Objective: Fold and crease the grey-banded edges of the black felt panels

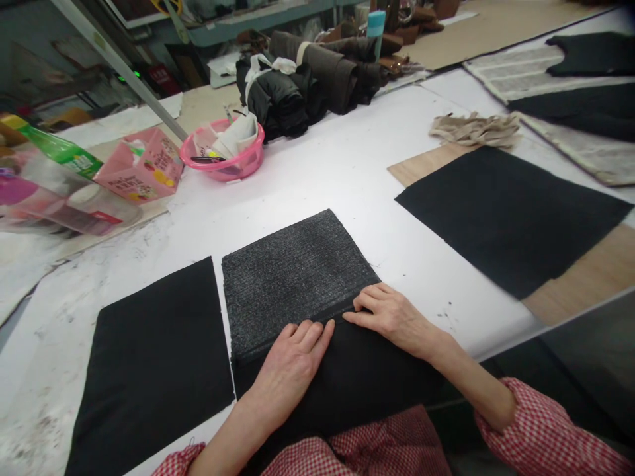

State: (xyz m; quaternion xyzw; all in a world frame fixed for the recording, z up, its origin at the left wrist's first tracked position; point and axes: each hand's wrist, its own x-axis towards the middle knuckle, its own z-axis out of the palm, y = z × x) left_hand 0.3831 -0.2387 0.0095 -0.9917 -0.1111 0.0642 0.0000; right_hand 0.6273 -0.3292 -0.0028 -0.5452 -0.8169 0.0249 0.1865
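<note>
A dark grey ribbed fabric piece (292,271) lies on the white table (347,172), its near edge lapping onto black cloth (357,377) that hangs toward me. My left hand (290,360) lies flat on the black cloth, fingers stretched together up to the grey edge. My right hand (389,314) rests beside it, fingers extended and pressing along the same seam line. Neither hand grips anything. Both sleeves are red-and-white check.
A black fabric panel (153,367) lies to the left, another black fabric panel (510,215) to the right on a brown board. A pink basin (225,155), pink carton (143,165), rolled dark cloth bundles (307,79) and beige gloves (476,129) sit farther back.
</note>
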